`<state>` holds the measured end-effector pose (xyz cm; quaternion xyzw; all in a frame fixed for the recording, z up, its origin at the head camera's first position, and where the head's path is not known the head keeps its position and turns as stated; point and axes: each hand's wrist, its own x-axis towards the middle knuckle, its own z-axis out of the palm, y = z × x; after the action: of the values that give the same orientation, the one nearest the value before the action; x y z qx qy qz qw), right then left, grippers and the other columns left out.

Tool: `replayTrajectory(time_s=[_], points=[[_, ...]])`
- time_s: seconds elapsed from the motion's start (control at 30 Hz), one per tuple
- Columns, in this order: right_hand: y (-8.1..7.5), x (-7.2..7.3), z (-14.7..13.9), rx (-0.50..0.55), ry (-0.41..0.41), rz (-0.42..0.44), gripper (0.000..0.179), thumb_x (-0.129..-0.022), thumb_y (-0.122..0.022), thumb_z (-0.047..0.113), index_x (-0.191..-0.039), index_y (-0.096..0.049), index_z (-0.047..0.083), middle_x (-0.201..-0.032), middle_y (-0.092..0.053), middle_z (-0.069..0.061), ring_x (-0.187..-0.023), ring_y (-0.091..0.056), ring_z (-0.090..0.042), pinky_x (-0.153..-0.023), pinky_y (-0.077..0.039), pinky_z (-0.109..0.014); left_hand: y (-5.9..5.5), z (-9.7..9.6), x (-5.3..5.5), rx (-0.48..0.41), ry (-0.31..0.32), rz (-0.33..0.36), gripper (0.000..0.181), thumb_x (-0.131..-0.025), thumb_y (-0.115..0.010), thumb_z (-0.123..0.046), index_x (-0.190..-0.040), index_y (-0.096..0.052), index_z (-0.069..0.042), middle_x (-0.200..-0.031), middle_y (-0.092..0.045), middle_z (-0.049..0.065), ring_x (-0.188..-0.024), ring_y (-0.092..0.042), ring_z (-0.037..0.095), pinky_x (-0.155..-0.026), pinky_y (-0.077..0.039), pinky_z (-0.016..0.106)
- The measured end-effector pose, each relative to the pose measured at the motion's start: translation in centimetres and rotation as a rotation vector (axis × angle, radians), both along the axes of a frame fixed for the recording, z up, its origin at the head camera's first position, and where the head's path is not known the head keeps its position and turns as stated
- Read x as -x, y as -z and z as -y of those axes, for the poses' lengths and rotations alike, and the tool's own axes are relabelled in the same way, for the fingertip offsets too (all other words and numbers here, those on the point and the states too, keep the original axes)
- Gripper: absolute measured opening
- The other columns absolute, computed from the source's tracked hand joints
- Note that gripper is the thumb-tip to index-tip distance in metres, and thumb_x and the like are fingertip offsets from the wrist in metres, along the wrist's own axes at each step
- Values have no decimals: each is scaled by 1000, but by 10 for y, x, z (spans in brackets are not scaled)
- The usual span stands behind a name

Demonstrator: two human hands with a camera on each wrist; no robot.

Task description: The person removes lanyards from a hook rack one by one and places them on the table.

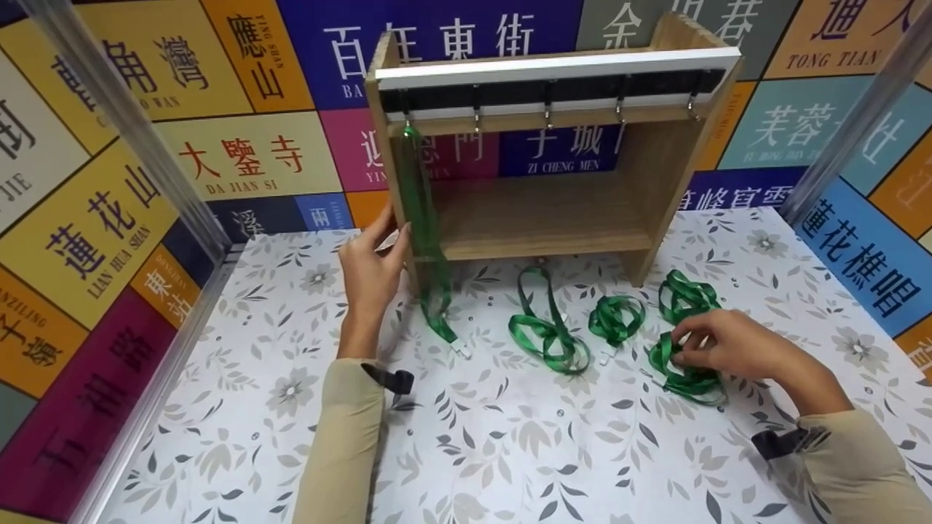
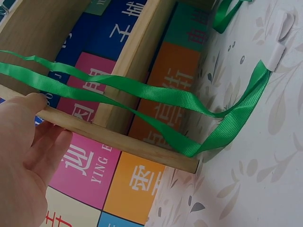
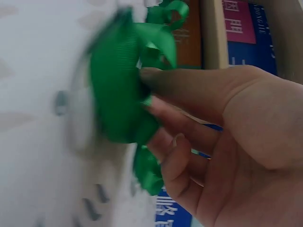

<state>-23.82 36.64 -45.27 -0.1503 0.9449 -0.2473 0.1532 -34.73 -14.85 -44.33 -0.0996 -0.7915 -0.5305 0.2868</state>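
A wooden rack (image 1: 539, 218) stands on the table, with a row of metal hooks (image 1: 548, 116) along its upper front. From its leftmost hook hangs a green lanyard (image 1: 426, 211), whose white clip (image 2: 279, 45) reaches the tabletop. My left hand (image 1: 371, 269) grips the edge of the rack's left side panel (image 2: 123, 144), thumb on the inner face and fingers outside. At the right, my right hand (image 1: 735, 346) pinches a bundled green lanyard (image 3: 116, 90) between thumb and fingers; the bundle is blurred in the right wrist view.
Three more green lanyards lie before the rack: a loosely looped one (image 1: 550, 342), a small bundle (image 1: 615, 320) and another bundle (image 1: 684, 295) just beyond my right hand. Leaf-patterned cloth (image 1: 510, 444) covers the table. Panels with printed signs (image 1: 247, 156) enclose the back and sides.
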Motion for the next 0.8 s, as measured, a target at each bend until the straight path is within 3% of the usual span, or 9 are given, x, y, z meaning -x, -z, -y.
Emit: replayTrajectory(time_s=[0.13, 0.37, 0.6, 0.8], points=[[-16, 0, 0, -45, -30, 39, 31, -98, -81, 22, -126, -77, 9, -104, -80, -2, -90, -69, -15, -72, -57, -27, 0, -1, 0, -9, 8, -6, 52, -103, -76, -33, -153, -62, -25, -144, -72, 2, -129, -73, 20, -93, -68, 45], [-45, 1, 5, -53, -24, 39, 33, -102, -76, 18, -132, -74, 5, -116, -81, -10, -81, -72, -17, -67, -59, -27, -3, 0, 0, 19, -15, 2, 53, -104, -75, -37, -154, -60, -26, -144, -72, 0, -130, -73, 17, -92, -68, 41], [-71, 7, 30, -47, 44, -144, 20, -104, -75, 21, -122, -80, 14, -107, -81, -4, -79, -65, -16, -64, -56, -26, -1, 1, 0, 7, -6, -9, 52, -104, -75, -35, -154, -61, -26, -145, -72, 1, -129, -73, 18, -91, -69, 44], [-80, 15, 74, 35, 33, -316, 16, -105, -73, 25, -116, -82, 17, -107, -82, -4, -88, -69, -19, -72, -59, -24, 2, 0, 0, 3, -1, 0, 53, -104, -74, -36, -154, -60, -27, -146, -72, 0, -130, -73, 19, -91, -68, 39]])
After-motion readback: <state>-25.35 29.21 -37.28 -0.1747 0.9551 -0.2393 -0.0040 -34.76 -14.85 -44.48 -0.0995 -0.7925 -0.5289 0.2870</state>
